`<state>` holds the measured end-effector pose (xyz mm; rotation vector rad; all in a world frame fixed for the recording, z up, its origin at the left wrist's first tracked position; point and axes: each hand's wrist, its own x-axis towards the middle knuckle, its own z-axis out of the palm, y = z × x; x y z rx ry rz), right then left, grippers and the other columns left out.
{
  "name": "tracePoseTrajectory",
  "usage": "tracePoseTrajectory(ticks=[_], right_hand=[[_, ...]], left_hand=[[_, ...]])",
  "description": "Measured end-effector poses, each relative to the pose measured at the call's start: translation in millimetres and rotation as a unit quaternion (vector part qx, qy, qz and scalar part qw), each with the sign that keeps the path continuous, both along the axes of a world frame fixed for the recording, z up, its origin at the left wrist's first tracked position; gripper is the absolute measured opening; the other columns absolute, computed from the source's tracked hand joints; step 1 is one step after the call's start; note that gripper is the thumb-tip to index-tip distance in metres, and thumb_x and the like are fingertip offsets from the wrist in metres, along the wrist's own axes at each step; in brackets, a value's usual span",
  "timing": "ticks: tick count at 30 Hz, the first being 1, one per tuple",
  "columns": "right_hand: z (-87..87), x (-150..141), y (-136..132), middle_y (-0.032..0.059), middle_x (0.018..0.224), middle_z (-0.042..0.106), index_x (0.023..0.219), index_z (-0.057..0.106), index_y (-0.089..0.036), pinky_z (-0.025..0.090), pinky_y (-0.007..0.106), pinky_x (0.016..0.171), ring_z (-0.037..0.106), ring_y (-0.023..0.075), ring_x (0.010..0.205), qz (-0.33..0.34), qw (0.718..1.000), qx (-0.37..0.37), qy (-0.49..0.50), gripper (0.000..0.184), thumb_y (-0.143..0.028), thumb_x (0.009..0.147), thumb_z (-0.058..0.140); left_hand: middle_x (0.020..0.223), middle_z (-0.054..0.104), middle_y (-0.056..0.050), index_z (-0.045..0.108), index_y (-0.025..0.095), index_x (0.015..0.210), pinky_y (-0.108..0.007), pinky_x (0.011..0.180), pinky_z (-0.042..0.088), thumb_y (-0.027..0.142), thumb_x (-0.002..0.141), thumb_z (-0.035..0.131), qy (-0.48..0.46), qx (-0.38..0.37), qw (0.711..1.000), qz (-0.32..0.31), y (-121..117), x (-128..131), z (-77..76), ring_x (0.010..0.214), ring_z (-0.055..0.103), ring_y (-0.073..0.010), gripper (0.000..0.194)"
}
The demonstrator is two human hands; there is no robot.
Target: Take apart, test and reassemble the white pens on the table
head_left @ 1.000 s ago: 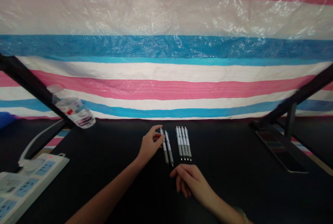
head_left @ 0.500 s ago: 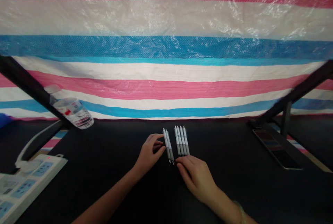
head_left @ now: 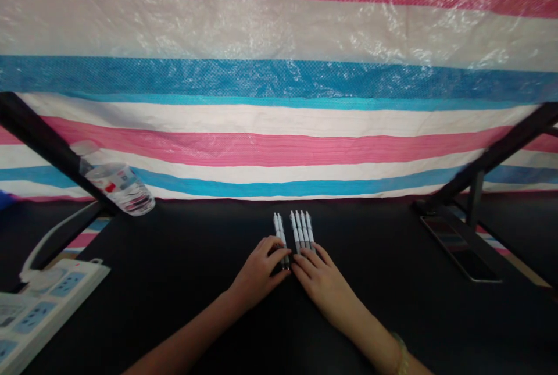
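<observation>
Two white pens with grey grips [head_left: 276, 225] lie side by side on the black table. My left hand [head_left: 260, 267] rests at their lower half, its bent fingers reaching over the barrels. The left thumb is near the tips and apart from the fingers. Just to the right lies a row of several matching pens [head_left: 301, 227], clickers pointing away from me. My right hand [head_left: 325, 282] is open, palm down, with outstretched fingers touching the near ends of that row and hiding the tips. A narrow gap separates the two groups.
A phone [head_left: 460, 250] lies at the right by a black frame leg [head_left: 492, 157]. On the left are a white power strip [head_left: 52, 305] with a plugged-in cable and a tilted clear bottle [head_left: 124, 189]. A striped plastic sheet [head_left: 279, 148] hangs behind the black tabletop [head_left: 196, 247].
My left hand has moved right, bringing its fingers over the two pens. The right hand has shifted slightly forward, its fingers now spread at the near ends of the row.
</observation>
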<state>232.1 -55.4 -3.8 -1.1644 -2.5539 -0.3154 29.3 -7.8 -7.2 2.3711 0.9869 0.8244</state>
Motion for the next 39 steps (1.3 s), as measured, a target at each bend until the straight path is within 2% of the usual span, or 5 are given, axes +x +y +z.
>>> tracePoseTrajectory(ticks=[9, 16, 25, 34, 39], right_hand=[[13.0, -3.2, -0.5, 0.0049, 0.088, 0.069, 0.085, 0.067, -0.017, 0.049, 0.045, 0.100, 0.063, 0.0228, 0.091, 0.067, 0.998, 0.008, 0.008, 0.012, -0.012, 0.095, 0.062], [41.1, 5.9, -6.2, 0.0097, 0.098, 0.068, 0.111, 0.065, -0.015, 0.055, 0.037, 0.079, 0.062, 0.0223, 0.091, 0.073, 0.958, 0.050, 0.274, 0.020, -0.006, 0.098, 0.054], [29.2, -3.0, -22.8, 0.0011, 0.076, 0.067, 0.095, 0.056, -0.022, 0.051, 0.024, 0.056, 0.064, 0.0138, 0.064, -0.133, 0.730, -0.136, 0.656, 0.010, -0.029, 0.096, 0.063], [11.8, -28.4, -26.3, 0.0009, 0.067, 0.068, 0.101, 0.057, -0.015, 0.046, 0.019, 0.042, 0.066, 0.0139, 0.049, -0.081, 0.450, -0.593, 0.663, 0.047, -0.054, 0.080, 0.075], [5.7, -28.4, -33.3, 0.0033, 0.064, 0.068, 0.109, 0.062, -0.010, 0.045, 0.019, 0.040, 0.062, 0.0132, 0.046, -0.053, 0.372, -0.685, 0.624, 0.062, -0.067, 0.082, 0.065]], left_hand=[[0.130, 0.056, -0.013, 0.062, 0.020, 0.128, -0.045, 0.103, 0.050, 0.007, 0.080, 0.071, 0.005, -0.041, 0.999, -0.010, -13.1, -8.1, 5.3, 0.117, 0.058, -0.0280, 0.051], [0.124, 0.059, -0.010, 0.063, 0.025, 0.123, -0.041, 0.091, 0.055, 0.014, 0.086, 0.062, -0.126, -0.136, 0.980, 0.073, -22.3, -11.3, 18.0, 0.106, 0.063, -0.0255, 0.039], [0.122, 0.066, -0.013, 0.061, 0.020, 0.124, -0.032, 0.066, 0.055, 0.034, 0.080, 0.076, -0.342, -0.432, 0.831, 0.079, -23.6, -11.0, 16.7, 0.075, 0.071, -0.0193, 0.048], [0.076, 0.075, -0.003, 0.068, 0.017, 0.096, -0.021, 0.056, 0.048, 0.036, 0.067, 0.091, -0.490, -0.442, 0.736, 0.152, -16.4, -15.2, 17.3, 0.058, 0.062, -0.0111, 0.042], [0.082, 0.078, -0.009, 0.074, 0.012, 0.091, -0.023, 0.063, 0.051, 0.038, 0.064, 0.093, -0.494, -0.498, 0.702, 0.125, -16.3, -13.9, 15.1, 0.062, 0.064, -0.0116, 0.042]])
